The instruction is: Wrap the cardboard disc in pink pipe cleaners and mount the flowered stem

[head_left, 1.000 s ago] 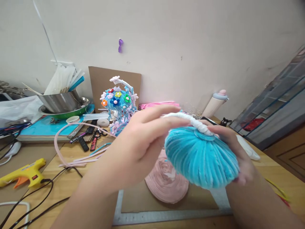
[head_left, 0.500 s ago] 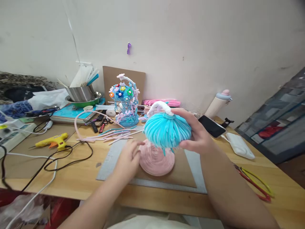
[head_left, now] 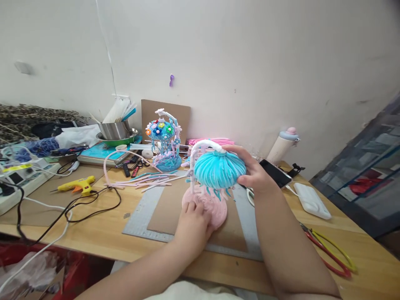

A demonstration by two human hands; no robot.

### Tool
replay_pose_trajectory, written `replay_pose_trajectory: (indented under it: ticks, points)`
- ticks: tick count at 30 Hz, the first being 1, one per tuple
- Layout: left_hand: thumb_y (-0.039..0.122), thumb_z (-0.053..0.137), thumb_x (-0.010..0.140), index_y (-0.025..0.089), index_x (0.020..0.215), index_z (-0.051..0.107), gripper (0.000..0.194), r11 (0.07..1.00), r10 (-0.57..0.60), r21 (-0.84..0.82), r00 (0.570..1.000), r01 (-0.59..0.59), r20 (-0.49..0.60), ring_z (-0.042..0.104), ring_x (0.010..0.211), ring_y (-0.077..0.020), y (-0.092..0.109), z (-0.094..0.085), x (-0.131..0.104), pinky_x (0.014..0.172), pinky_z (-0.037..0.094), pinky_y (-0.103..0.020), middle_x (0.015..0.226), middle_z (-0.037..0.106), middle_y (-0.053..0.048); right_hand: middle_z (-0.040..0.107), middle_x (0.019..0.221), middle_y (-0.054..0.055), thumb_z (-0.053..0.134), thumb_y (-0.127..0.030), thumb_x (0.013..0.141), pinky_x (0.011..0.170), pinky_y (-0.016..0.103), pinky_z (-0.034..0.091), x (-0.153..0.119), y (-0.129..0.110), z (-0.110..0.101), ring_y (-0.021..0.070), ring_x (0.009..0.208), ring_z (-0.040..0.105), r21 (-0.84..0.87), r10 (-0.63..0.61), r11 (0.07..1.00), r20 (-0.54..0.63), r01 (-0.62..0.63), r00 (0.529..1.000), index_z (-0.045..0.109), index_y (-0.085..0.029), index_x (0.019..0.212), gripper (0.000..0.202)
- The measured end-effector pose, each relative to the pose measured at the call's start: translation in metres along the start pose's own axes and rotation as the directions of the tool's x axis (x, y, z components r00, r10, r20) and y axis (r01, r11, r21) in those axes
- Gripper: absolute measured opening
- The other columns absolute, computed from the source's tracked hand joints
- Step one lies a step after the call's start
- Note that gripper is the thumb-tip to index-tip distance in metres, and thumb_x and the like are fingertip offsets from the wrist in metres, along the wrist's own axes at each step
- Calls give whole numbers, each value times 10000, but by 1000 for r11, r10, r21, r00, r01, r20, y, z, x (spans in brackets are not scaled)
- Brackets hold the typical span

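My right hand (head_left: pixel 251 168) grips the right side of a blue domed jellyfish cap (head_left: pixel 220 168) made of fuzzy pipe cleaners, thumb below and fingers over the top. Short blue strands dangle under it. A white curved stem (head_left: pixel 203 143) arches from the cap's top down to a round, coiled pink base (head_left: pixel 218 208) on brown cardboard (head_left: pixel 165 208). On the front left of this base rests my left hand (head_left: pixel 195 221), its fingers bent slightly over the surface and holding nothing. Behind stands a finished-looking jellyfish ornament (head_left: pixel 161 131) dotted with coloured flowers.
Loose pipe cleaners (head_left: pixel 150 181) lie left of the grey cutting mat (head_left: pixel 137 216). Further left is a yellow glue gun (head_left: pixel 79 184) with a trailing black cord. Red and yellow-handled pliers (head_left: pixel 328 254), a white power bank (head_left: pixel 312 201), a phone (head_left: pixel 276 173) and a bottle (head_left: pixel 284 143) are at right.
My left hand has moved right and onto the front of the pink base. The cap in my right hand has turned slightly, so more of the white stem shows. The camera view has shifted.
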State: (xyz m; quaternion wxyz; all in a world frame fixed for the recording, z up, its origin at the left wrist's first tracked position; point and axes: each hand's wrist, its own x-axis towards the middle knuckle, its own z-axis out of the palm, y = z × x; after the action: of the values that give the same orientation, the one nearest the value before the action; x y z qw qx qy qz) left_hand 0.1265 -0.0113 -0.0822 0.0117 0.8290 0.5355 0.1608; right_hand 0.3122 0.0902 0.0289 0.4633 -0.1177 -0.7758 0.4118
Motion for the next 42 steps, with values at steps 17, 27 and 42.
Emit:
replay_pose_trajectory:
  ticks: [17, 27, 42]
  points:
    - [281, 587, 874, 283, 1213, 586, 339, 997, 65, -46, 997, -63, 51, 516, 1192, -318, -17, -3, -14, 1009, 382, -534, 1315, 592, -79, 555, 1328, 76, 826, -615, 534, 935, 439, 481, -45, -1, -21, 346, 1214, 531, 131, 262, 962, -211, -238, 942, 487, -330, 1326, 908]
    - [123, 524, 873, 390, 1268, 561, 478, 994, 69, -84, 996, -64, 55, 479, 1280, -266, -67, -21, -38, 1039, 311, -539, 1374, 583, 4, 686, 1137, 100, 493, -764, 757, 725, 483, 553, -92, 56, -9, 337, 952, 675, 324, 465, 880, -443, -347, 766, 590, -274, 1198, 666]
    - [147, 543, 885, 364, 1279, 582, 451, 996, 86, -35, 996, -86, -13, 499, 1283, -275, -71, -4, -42, 1028, 358, -499, 1404, 569, -27, 586, 1217, 99, 756, -458, 752, 984, 484, 431, -90, 112, -11, 286, 1082, 574, -96, 264, 847, -778, -523, 570, 490, -210, 1268, 632]
